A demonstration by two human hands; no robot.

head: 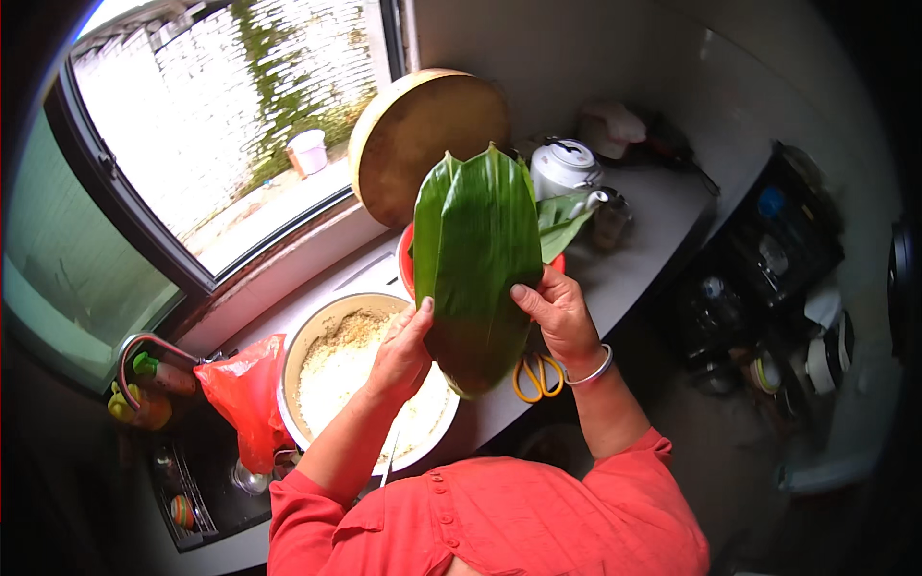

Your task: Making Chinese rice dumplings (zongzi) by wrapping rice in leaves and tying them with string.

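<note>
Several broad green leaves (484,266), overlapped into one flat sheet, are held up in front of my chest. My left hand (405,353) pinches their left edge, thumb on top. On the right edge my right hand (558,309) grips them the same way, a silver bangle (595,366) on its wrist. Below and left of the leaves stands a large round pot (289,381) of pale grain (324,389), perhaps rice, with a thin metal handle (390,457) leaning out. Behind the leaves is a red basin (407,263), mostly hidden, with more leaves (564,223) over its rim.
Yellow-handled scissors (537,377) lie on the counter (634,252) below my right hand. A white kettle (565,167) and a round wooden board (436,144) stand behind. To the left are a red plastic bag (248,396), a faucet (137,353) and a dark sink (223,497).
</note>
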